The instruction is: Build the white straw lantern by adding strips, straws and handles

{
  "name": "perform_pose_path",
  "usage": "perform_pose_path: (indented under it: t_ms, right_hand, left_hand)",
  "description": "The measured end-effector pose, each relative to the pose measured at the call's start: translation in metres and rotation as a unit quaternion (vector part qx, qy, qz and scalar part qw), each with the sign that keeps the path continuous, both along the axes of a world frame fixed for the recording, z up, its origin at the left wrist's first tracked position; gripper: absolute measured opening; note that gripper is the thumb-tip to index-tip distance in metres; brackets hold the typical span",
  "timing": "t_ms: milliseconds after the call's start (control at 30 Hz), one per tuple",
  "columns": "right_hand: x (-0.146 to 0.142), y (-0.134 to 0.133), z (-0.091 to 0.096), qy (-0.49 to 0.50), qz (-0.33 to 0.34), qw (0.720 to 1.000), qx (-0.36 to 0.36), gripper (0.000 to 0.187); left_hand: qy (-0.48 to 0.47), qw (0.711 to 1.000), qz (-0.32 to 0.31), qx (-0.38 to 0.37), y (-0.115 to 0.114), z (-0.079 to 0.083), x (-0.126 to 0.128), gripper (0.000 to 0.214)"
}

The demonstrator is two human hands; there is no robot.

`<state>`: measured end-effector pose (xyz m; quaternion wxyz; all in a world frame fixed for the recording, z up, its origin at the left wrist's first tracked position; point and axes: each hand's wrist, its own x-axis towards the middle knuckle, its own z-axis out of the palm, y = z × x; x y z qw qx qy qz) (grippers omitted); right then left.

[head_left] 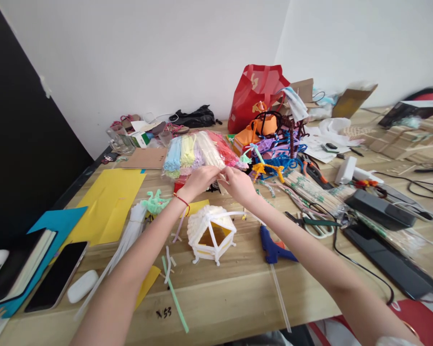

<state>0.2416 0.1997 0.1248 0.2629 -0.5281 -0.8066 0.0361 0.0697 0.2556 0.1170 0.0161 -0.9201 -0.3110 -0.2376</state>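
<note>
Near the front edge of the desk [238, 293], one black handwritten mark [163, 313] seems to read "N53"; gold lettering on the one red bag [250, 98] is too small to make out. Fingers of the left hand [204, 181] and right hand [238, 185] meet at the near end of one clear pack of pipe cleaners [188, 151]; whether they clamp anything, I cannot tell. One white model house [210, 215] stands nearer, between the forearms, one blue glue gun [272, 247] to its right.

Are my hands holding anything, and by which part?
The left hand and right hand meet by the bag of fuzzy stems; what they hold, if anything, can't be told.
</note>
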Motion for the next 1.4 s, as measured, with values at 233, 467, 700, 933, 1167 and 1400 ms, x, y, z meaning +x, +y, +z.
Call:
perform_pose_path:
  t_ms: [233,467,700,933,1167,1400]
  right_hand:
    - [0.0,0.005,0.008,0.057,0.072,0.996,0.019,0.02]
    - [0.036,-0.057,0.072,0.441,0.048,0.88,0.169,0.006]
    - [0.113,-0.141,0.104,0.59,-0.047,0.75,0.296,0.009]
    - [0.117,-0.168,0.055,0.627,0.021,0.773,0.096,0.015]
    - [0.074,-0.194,0.001,0.419,0.122,0.895,0.089,0.027]
    - [0.028,-0.218,-0.014,0.235,0.262,0.932,0.088,0.016]
  left_hand:
    - [-0.018,1.0,0.009,-0.013,0.013,-0.009,0.0,0.019]
    - [-0.045,0.997,0.03,-0.046,0.023,-0.014,0.0,0.02]
    - [-0.102,0.99,0.02,-0.091,-0.008,0.005,-0.017,0.03]
    - [-0.375,0.914,0.116,-0.105,-0.112,0.04,-0.037,0.03]
    - [-0.418,0.892,0.119,-0.121,-0.201,0.051,-0.021,0.026]
    - [-0.421,0.885,0.053,-0.192,-0.261,-0.033,0.011,0.028]
